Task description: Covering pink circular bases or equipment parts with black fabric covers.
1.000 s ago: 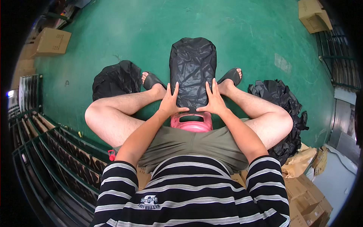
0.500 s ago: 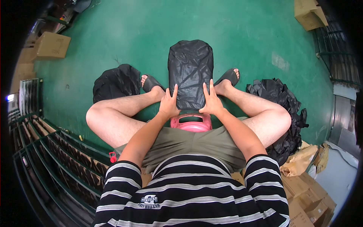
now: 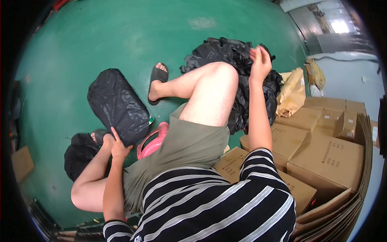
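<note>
A bundle wrapped in black plastic [image 3: 117, 103] leans at a slant on the left, its near end by my legs. My left hand [image 3: 119, 148] grips that near end, thumb and forefinger spread around its corner. A small green-and-white patch shows at the bundle's right side. Out to the right, my right hand [image 3: 261, 66] is raised with fingers bent loosely apart and their tips blurred; nothing shows in it. Crumpled black plastic bags [image 3: 225, 54] lie in a heap beyond and beneath that hand, partly covered by my knee and forearm.
Between my thighs shows a pink plastic stool [image 3: 155, 141]. Another black bag [image 3: 78, 157] sits by my left foot. Cardboard boxes [image 3: 328, 157] fill the right side, with flat cardboard at their edge and crumpled brown paper [image 3: 292, 94] behind. Green floor [image 3: 133, 36] lies ahead.
The view has swung right. My right hand has left the black plastic-wrapped bundle and reached out over the bag heap. My left hand stays on the bundle, which now leans.
</note>
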{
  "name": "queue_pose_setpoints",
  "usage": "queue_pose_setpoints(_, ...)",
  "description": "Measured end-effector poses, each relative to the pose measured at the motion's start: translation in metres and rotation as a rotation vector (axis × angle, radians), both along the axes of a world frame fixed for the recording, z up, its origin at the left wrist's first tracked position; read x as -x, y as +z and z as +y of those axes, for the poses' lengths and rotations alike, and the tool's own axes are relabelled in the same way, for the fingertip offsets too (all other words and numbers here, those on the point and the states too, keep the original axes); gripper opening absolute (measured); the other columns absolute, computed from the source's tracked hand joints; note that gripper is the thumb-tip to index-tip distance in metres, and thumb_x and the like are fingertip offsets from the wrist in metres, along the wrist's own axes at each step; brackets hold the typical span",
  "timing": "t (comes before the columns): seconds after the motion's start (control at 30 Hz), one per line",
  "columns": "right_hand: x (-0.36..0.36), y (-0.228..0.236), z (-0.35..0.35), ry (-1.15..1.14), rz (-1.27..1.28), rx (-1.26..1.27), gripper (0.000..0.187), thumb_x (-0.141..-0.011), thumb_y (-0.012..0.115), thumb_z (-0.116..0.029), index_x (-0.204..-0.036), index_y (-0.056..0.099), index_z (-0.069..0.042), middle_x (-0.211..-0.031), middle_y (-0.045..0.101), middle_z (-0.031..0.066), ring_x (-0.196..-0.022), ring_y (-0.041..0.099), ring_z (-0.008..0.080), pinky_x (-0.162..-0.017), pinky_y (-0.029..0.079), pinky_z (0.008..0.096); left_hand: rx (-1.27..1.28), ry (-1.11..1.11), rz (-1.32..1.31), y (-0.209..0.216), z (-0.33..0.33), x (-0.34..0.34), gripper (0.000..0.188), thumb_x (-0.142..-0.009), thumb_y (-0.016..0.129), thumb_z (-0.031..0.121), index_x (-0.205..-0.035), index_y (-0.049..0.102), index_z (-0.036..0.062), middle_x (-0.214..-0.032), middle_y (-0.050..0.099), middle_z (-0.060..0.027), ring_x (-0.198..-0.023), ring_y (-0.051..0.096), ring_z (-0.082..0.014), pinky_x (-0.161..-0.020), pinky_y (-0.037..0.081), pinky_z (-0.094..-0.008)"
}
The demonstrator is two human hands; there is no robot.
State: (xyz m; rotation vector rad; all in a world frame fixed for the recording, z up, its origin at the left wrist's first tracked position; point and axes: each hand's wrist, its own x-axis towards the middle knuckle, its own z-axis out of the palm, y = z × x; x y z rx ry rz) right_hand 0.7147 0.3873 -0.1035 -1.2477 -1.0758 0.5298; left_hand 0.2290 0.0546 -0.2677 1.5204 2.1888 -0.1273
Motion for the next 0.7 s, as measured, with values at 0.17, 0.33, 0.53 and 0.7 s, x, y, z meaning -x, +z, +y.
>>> queue_pose_setpoints(0.17,-0.303,-0.239,-0.079,-0.483,-0.325,0.659,0.027,-0.083,0.065,-0.028,-0.089,0.071,-0.002,-0.084,0.071,0.0173,-0.079,0.068,0.0280,-0.070,0.052,0.0402,0.249,-0.136,-0.062,-0.008,0.042,-0.016,0.140,-0.067,0.087,0.027,-0.148,-0.025,0.0083,-0.110,0.065,-0.0264,-0.099,0.065,-0.0395,-0.084,0.054,-0.0443)
queue_pose_setpoints(0.33,-0.167,-0.333,-0.176,-0.349,-0.509,1.355,0.043,-0.071,0.076,-0.037,-0.104,0.074,-0.009,-0.110,0.069,0.0173,-0.103,0.066,0.0326,-0.093,0.050,0.0386,0.119,-0.263,0.202,0.016,0.006,0.005,0.119,-0.072,0.081,0.033,-0.153,-0.001,0.0052,-0.104,0.067,-0.0229,-0.094,0.067,-0.0374,-0.080,0.055,-0.0447)
queue_pose_setpoints(0.53,-0.124,-0.289,-0.172,-0.533,-0.308,1.239,0.044,-0.081,0.070,-0.033,-0.112,0.069,-0.003,-0.115,0.066,0.0237,-0.106,0.063,0.0377,-0.096,0.048,0.0420,0.164,-0.139,0.052,0.041,0.020,-0.009,0.077,-0.079,0.073,0.030,-0.142,0.037,0.0048,-0.109,0.057,-0.0209,-0.092,0.065,-0.0357,-0.080,0.053,-0.0439)
queue_pose_setpoints(0.7,-0.144,-0.347,-0.145,-0.465,-0.453,1.203,0.072,-0.083,0.066,-0.043,-0.141,0.045,-0.006,-0.132,0.053,0.0294,-0.119,0.055,0.0414,-0.101,0.044,0.0439,0.017,-0.061,-0.048,0.036,0.017,-0.008,0.068,-0.081,0.072,0.025,-0.138,0.039,0.0098,-0.084,0.067,-0.0155,-0.082,0.067,-0.0358,-0.073,0.053,-0.0459)
